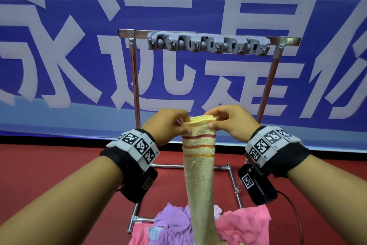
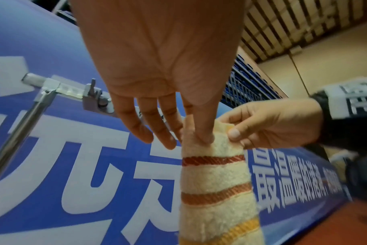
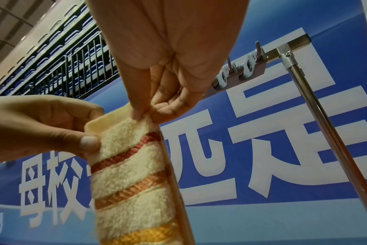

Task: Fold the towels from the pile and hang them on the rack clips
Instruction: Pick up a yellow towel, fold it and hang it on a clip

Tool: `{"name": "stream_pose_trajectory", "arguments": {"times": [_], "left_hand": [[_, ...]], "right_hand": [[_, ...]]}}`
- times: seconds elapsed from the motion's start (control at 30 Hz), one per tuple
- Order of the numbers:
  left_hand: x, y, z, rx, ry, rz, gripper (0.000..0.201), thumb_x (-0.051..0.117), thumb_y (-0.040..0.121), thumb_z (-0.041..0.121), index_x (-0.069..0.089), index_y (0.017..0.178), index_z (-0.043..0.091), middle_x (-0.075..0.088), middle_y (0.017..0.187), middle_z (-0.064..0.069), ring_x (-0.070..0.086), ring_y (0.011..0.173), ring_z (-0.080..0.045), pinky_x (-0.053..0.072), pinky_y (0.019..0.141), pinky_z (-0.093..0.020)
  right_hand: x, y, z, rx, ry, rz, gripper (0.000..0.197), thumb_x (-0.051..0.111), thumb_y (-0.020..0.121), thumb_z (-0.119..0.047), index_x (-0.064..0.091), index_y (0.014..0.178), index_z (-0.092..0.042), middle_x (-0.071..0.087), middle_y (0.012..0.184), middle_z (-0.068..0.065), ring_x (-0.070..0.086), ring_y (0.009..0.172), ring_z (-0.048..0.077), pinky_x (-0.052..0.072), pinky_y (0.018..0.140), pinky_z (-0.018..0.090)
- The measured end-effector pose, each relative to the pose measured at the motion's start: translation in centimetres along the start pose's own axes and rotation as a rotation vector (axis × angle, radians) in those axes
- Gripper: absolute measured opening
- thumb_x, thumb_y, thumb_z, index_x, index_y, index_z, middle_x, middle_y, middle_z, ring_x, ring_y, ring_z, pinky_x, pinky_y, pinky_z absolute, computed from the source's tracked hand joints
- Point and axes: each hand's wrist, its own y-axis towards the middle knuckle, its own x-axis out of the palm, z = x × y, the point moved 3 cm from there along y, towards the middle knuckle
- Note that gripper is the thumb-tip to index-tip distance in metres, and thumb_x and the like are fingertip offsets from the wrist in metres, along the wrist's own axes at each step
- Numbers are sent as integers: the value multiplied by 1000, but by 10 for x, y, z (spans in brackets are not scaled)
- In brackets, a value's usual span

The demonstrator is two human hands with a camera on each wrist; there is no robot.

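A cream towel [image 1: 198,165] with red, orange and yellow stripes hangs folded into a narrow strip, held up by its top edge. My left hand [image 1: 170,127] pinches the left top corner between thumb and fingers [image 2: 203,132]. My right hand [image 1: 228,119] pinches the right top corner [image 3: 143,114]. The towel [image 2: 216,179] [image 3: 132,165] drops straight down to the pile [image 1: 198,223] of pink and purple towels on the floor. The grey clip strip [image 1: 208,44] sits on the rack's top bar, above and behind my hands, with nothing hanging from it.
The metal rack [image 1: 135,78] stands on a red floor [image 1: 49,169], its base bars [image 1: 232,181] around the pile. A blue banner [image 1: 59,46] with large white characters fills the background. Railings and seating [image 3: 63,63] rise behind it.
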Motion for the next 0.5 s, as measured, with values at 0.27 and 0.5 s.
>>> {"name": "stream_pose_trajectory", "arguments": {"times": [0.27,0.5], "left_hand": [[-16,4,7,90,73,18,14,64,88,25,66,100,19,56,90,5,53,82,-12,42,73,-25],[-32,2,7,13,-64,31,12,63,87,30,60,88,18,61,82,13,60,79,-6,51,75,-28]], "right_hand": [[-7,6,-14,-28,-49,44,26,76,75,-4,71,100,-10,69,80,1,63,66,2,49,60,10],[-11,10,-22,-52,-106,71,17,78,74,-13,69,88,-13,65,72,-6,58,61,-3,43,58,4]]}}
